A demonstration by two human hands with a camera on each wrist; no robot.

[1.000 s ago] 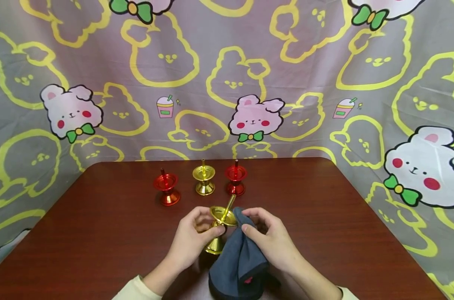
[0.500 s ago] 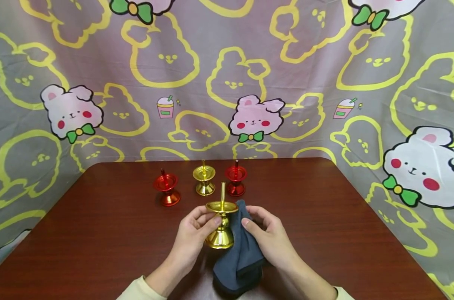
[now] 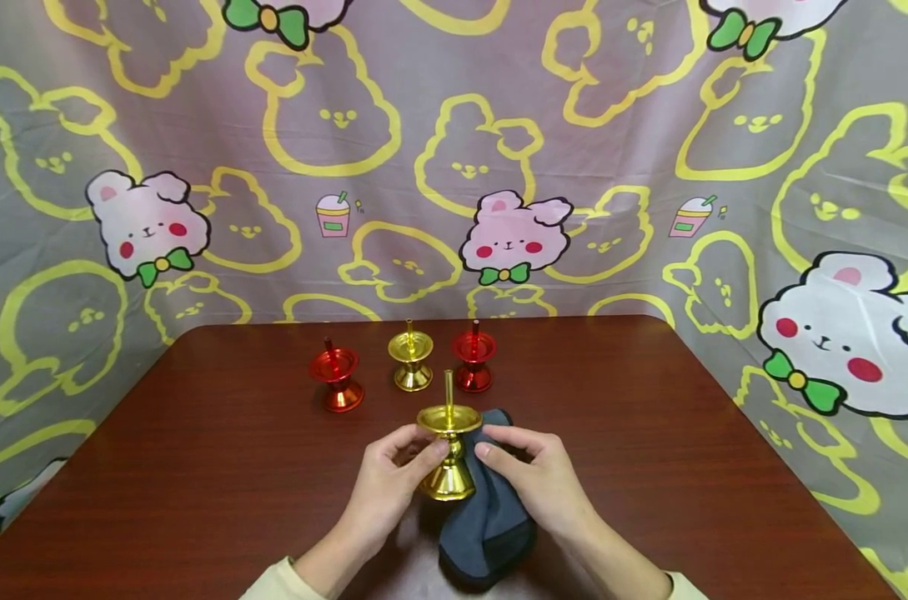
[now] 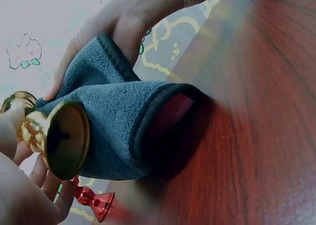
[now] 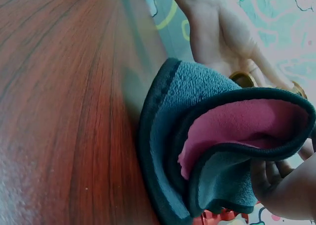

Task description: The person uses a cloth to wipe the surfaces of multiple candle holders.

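Observation:
My left hand (image 3: 389, 483) holds a shiny gold candle holder (image 3: 449, 482) by its narrow middle, thumb in front. The holder stands upright in the grip, with a thin rod rising from its dish. In the left wrist view the hollow underside of its foot (image 4: 69, 141) shows. My right hand (image 3: 547, 479) pinches a dark blue-grey cloth (image 3: 491, 525) with black edging, right beside the holder. The cloth hangs down in folds, and its pink underside (image 5: 232, 124) shows in the right wrist view. Whether the cloth touches the holder's stem is hard to tell.
Behind the hands, a red candle holder (image 3: 339, 387) stands at the left. Farther back are another gold candle holder (image 3: 412, 377) and a second red candle holder (image 3: 474, 377). All stand on the brown wooden table (image 3: 198, 467). A cartoon-printed curtain (image 3: 611, 100) hangs behind it.
The gold candle holder, tilted rightward a second ago, has come upright in my left hand. The cloth in my right hand has shifted, and its hanging part has swung slightly right.

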